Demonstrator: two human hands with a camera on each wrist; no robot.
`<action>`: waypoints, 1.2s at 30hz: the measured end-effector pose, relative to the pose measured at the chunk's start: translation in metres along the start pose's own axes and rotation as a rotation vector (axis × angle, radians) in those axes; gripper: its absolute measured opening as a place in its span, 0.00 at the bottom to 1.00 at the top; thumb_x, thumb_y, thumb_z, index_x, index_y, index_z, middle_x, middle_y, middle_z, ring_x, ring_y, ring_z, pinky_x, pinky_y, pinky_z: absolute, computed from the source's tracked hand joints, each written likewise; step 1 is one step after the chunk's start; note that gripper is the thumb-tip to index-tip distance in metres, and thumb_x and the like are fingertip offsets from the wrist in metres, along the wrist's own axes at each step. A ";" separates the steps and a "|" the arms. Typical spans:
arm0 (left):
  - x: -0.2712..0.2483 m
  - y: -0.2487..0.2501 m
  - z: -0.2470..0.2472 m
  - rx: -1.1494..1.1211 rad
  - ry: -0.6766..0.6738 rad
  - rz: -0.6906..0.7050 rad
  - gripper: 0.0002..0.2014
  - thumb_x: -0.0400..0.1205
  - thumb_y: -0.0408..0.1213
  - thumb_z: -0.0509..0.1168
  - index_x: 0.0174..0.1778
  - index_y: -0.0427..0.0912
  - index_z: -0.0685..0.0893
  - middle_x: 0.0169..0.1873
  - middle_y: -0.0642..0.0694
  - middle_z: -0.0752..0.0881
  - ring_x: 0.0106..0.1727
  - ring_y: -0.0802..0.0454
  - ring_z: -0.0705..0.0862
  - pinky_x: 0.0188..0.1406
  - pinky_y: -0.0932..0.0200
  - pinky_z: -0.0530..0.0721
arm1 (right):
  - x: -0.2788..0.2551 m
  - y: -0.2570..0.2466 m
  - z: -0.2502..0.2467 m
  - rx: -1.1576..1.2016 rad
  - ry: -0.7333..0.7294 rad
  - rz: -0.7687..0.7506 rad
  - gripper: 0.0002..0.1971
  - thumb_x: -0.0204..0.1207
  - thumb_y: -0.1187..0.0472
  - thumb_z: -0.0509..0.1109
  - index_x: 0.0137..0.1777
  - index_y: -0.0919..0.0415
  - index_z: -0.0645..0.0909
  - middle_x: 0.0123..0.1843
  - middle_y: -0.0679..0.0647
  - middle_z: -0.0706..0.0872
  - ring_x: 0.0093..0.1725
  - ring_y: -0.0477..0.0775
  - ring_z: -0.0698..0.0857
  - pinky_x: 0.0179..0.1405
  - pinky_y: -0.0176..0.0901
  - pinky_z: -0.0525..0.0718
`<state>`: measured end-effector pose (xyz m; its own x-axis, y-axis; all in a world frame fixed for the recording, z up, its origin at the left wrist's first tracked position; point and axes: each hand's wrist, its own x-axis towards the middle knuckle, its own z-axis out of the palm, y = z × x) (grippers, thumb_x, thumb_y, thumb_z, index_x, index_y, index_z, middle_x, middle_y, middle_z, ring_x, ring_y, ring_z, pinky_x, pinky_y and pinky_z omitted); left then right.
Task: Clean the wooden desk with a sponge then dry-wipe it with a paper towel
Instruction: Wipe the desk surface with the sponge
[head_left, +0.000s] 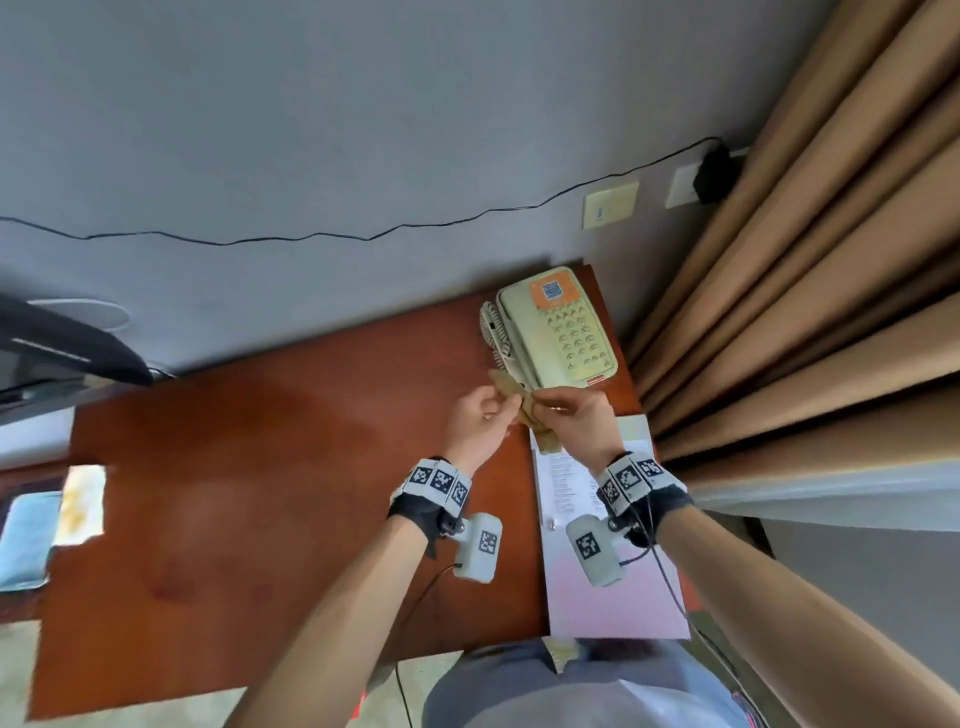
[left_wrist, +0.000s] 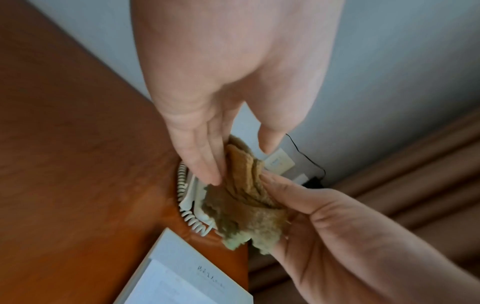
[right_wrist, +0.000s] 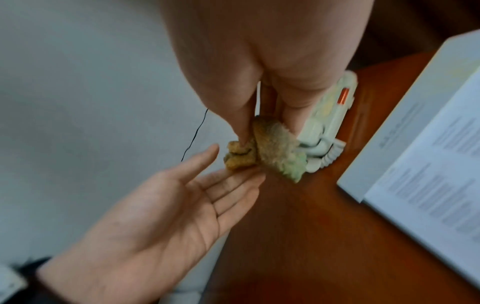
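I hold a worn tan sponge between both hands, above the far right corner of the reddish wooden desk. My right hand pinches the crumpled sponge between thumb and fingers; the right wrist view shows a greenish edge. My left hand lies beside it with straight fingers touching the sponge and the thumb held apart. A white and yellowish sheet, perhaps a paper towel, lies at the desk's left edge.
A cream telephone with a coiled cord sits in the far right corner, just beyond my hands. White and pink papers cover the desk's right side. Tan curtains hang to the right. A blue cloth lies at far left.
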<state>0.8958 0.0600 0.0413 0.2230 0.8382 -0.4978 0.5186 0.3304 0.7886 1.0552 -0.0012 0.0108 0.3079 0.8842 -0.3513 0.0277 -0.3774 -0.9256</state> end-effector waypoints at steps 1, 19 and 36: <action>-0.011 -0.006 -0.010 -0.075 0.014 -0.033 0.21 0.83 0.43 0.72 0.70 0.38 0.81 0.54 0.42 0.90 0.50 0.48 0.92 0.52 0.48 0.92 | -0.008 -0.004 0.015 -0.019 -0.049 -0.025 0.12 0.73 0.64 0.79 0.53 0.47 0.91 0.48 0.44 0.93 0.49 0.43 0.91 0.56 0.49 0.89; -0.158 -0.194 -0.230 0.232 0.013 0.073 0.17 0.84 0.31 0.67 0.68 0.50 0.86 0.56 0.53 0.90 0.51 0.60 0.88 0.54 0.66 0.85 | -0.129 0.006 0.268 -0.362 -0.508 -0.001 0.20 0.68 0.65 0.81 0.58 0.50 0.83 0.51 0.42 0.90 0.48 0.40 0.89 0.46 0.36 0.85; -0.222 -0.343 -0.494 0.585 0.393 -0.219 0.14 0.85 0.29 0.62 0.63 0.41 0.87 0.56 0.45 0.90 0.59 0.49 0.87 0.61 0.60 0.82 | -0.124 -0.022 0.475 -0.758 -0.463 -0.139 0.19 0.71 0.54 0.74 0.62 0.43 0.82 0.46 0.50 0.91 0.42 0.55 0.89 0.38 0.41 0.85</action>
<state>0.2608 -0.0253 0.0598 -0.1917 0.9094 -0.3690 0.8971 0.3149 0.3101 0.5651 0.0286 0.0081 -0.1552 0.8959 -0.4162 0.7068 -0.1936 -0.6804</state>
